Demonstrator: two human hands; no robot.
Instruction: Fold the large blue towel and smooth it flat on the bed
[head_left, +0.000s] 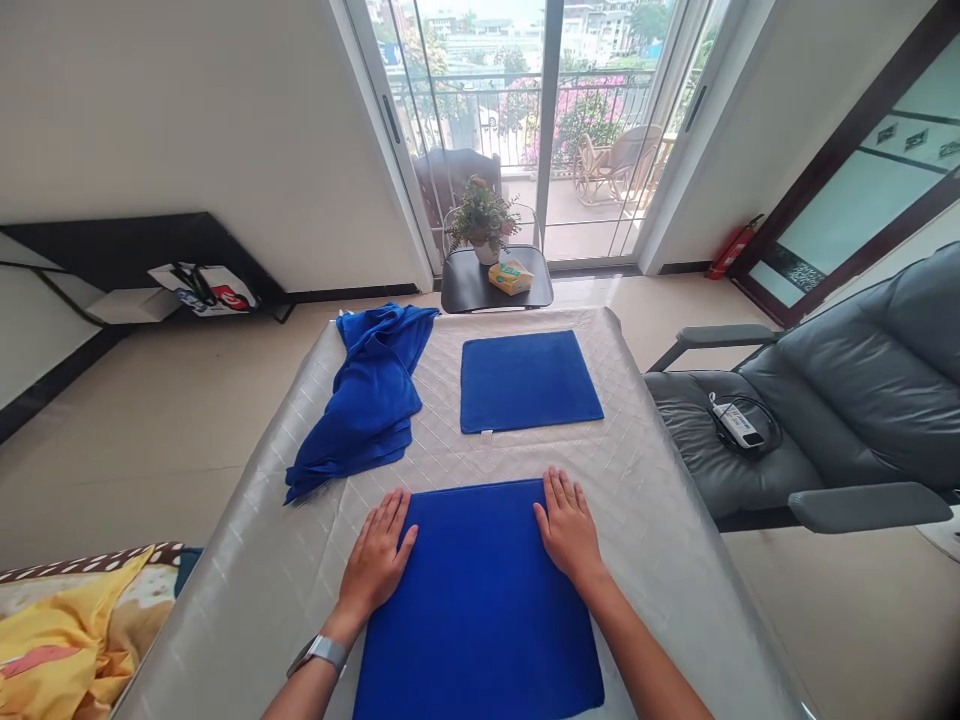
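A blue cloth [480, 600] lies flat and smooth on the pale quilted table cover, close in front of me. On its far left corner rests my left hand [379, 553], open, fingers out flat and partly over the edge. My right hand [568, 525] is also open and lies flat on the far right corner. Beyond them a second blue cloth [531, 382] is spread as a neat rectangle, a small white tag at its near edge. A crumpled heap of blue cloth [367, 400] sits at the far left of the table.
A black folding chair [457, 290] with a potted plant [484, 215] and a yellow tissue pack [511, 278] stands past the table's far edge. At right is a grey armchair [750, 400] holding a power strip [739, 424]. Yellow patterned fabric [67, 630] lies at lower left.
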